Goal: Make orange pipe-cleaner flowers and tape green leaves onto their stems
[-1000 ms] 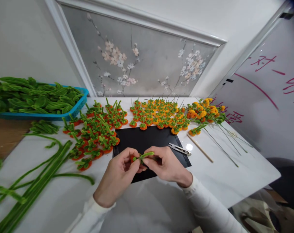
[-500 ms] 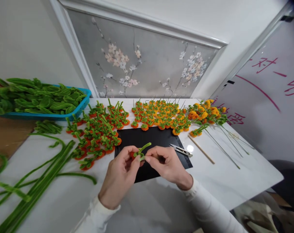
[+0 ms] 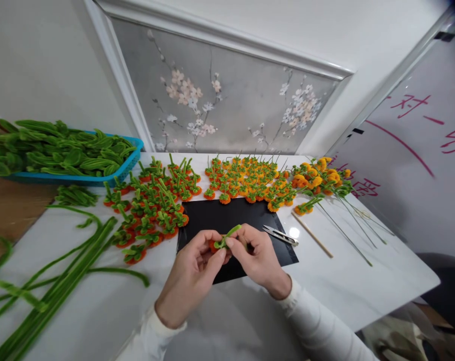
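Observation:
Between my two hands is a small orange pipe-cleaner flower [image 3: 222, 243] with fuzzy green sepals and a short green stem pointing up to the right. My left hand [image 3: 195, 271] is closed round its orange side, the fingers partly hiding it. With thumb and forefinger, my right hand [image 3: 255, 255] pinches the green part. Both hands are above a black mat [image 3: 227, 214]. On the mat's right edge rest silver thread snips [image 3: 282, 235], close to my right hand. Similar orange flowers [image 3: 148, 215] stand face down, stems up, left of the mat.
Orange and yellow flowers [image 3: 250, 175] line the back. A blue basket [image 3: 127, 163] of green leaves stands at the left, behind long green pipe cleaners [image 3: 65, 286]. A thin wooden stick [image 3: 312, 233], wire stems and a yellow flower bunch [image 3: 321, 173] lie at the right of the white table [image 3: 381, 281].
My right hand has moved slightly left and its fingertips are closer to the flower's centre. The flower has shifted a little right in my left hand.

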`<state>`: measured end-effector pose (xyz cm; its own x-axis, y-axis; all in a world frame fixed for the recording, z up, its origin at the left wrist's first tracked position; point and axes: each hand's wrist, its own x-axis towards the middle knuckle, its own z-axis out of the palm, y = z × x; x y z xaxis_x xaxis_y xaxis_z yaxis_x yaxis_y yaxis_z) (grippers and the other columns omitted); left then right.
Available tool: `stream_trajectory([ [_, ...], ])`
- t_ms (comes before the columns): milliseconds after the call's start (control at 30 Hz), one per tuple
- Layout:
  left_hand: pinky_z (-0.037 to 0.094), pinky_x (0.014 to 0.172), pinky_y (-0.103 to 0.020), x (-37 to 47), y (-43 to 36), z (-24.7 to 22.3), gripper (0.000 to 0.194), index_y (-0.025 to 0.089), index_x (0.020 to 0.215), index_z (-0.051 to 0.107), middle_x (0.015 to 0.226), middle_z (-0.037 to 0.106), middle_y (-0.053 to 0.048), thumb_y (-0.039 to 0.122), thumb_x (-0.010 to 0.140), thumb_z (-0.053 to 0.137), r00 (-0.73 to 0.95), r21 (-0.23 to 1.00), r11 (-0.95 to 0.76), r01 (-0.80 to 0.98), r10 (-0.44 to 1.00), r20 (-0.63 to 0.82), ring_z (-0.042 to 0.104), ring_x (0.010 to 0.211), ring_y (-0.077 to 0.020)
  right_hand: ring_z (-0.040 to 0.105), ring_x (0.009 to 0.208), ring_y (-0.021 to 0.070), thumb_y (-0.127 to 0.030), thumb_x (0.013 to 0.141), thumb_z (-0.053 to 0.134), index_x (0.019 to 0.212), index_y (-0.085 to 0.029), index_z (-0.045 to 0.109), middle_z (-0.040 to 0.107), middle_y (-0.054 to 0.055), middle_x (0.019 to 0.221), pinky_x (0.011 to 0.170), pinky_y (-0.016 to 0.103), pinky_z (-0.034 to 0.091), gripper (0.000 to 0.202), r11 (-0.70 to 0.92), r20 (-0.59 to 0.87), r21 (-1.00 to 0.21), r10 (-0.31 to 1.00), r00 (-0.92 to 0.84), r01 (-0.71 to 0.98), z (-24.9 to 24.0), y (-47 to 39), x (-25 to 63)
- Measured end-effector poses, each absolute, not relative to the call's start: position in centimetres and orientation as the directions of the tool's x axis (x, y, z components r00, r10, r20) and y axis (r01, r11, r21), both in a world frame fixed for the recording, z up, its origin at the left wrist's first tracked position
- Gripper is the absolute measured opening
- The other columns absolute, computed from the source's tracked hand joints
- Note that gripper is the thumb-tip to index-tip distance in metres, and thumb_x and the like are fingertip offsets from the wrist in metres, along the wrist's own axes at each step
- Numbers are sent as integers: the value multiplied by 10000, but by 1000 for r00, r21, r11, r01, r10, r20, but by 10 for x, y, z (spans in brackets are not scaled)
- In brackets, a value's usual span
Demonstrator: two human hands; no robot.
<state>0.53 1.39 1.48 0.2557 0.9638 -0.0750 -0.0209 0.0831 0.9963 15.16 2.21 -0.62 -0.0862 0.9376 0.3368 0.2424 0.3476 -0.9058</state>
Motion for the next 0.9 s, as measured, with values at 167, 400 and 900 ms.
stream_trajectory([
  [167, 569, 796, -258, 3, 16, 12, 83, 193, 860, 573, 822, 608, 34, 270, 834, 560, 239, 988, 137, -74, 964, -116, 621, 773, -105, 330, 470, 64, -267, 840, 536, 660, -175, 485, 354, -69, 546, 466, 195, 303, 208, 365, 347, -883, 931, -115, 296, -12, 22, 152],
  [400, 581, 775, -276, 3, 18, 10, 79, 183, 843, 595, 806, 621, 26, 254, 824, 565, 221, 982, 163, -101, 966, -137, 632, 777, -124, 289, 451, 58, -246, 815, 580, 670, -165, 570, 346, -77, 507, 440, 197, 260, 166, 404, 365, -873, 913, -185, 273, -9, 25, 156],
  [900, 563, 729, -278, 5, 18, 10, 46, 205, 893, 475, 862, 660, 4, 244, 874, 489, 259, 995, 102, -11, 961, -96, 675, 832, -163, 549, 579, 77, -164, 862, 480, 986, -209, 665, 678, -1, 792, 555, 166, 416, 227, 538, 419, -747, 837, -353, 389, -5, 33, 166],
])
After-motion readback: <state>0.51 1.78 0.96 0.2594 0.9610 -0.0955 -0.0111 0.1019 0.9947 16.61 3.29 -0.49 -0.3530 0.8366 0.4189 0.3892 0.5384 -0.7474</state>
